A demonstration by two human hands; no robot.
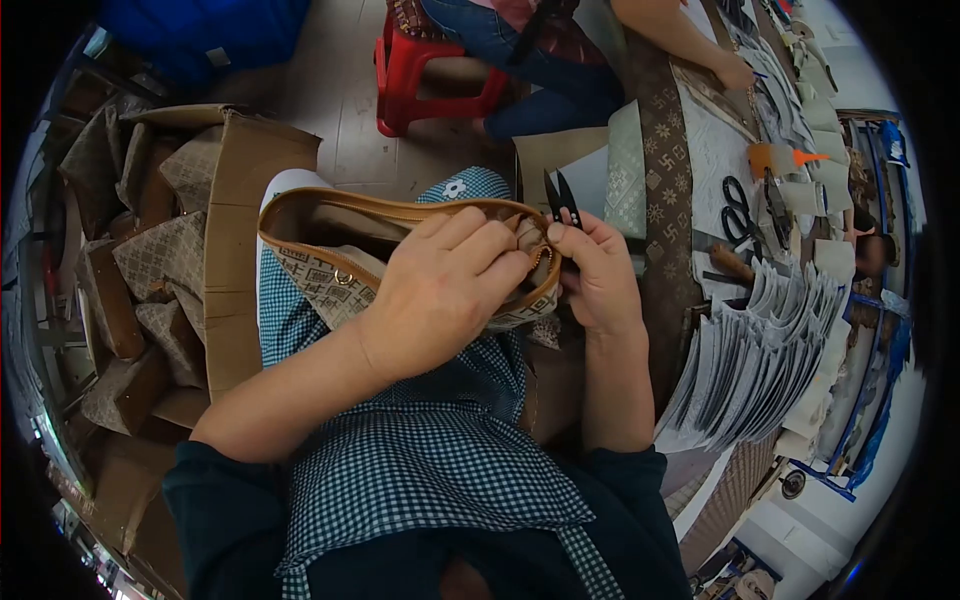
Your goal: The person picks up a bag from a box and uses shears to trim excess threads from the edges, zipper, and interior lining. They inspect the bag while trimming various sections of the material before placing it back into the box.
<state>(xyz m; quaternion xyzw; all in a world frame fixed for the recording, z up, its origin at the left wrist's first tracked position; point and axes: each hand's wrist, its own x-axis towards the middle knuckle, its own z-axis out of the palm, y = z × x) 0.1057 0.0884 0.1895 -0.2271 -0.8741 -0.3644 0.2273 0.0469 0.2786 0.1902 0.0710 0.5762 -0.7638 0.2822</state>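
Note:
A patterned beige bag (pixel 325 290) with tan trim lies across my lap, its zipped mouth gaping on the left side. My left hand (pixel 450 275) is closed over its top edge, with the fingertips curled in at the right end of the opening. There my right hand (pixel 600 265) pinches the trim between thumb and fingers. Small black snips (pixel 562 198) are tucked in that same hand, blades pointing up and away from me. A metal ring (pixel 343 276) shows near the zipper. What the left fingertips pinch is hidden.
To the left, a cardboard box (pixel 262 150) holds several patterned bags. On the right-hand table are black scissors (pixel 737 212), a glue bottle (pixel 775 158) with an orange tip, and stacked pieces (pixel 745 360). Another person sits ahead on a red stool (pixel 405 95), one hand (pixel 735 72) at the table.

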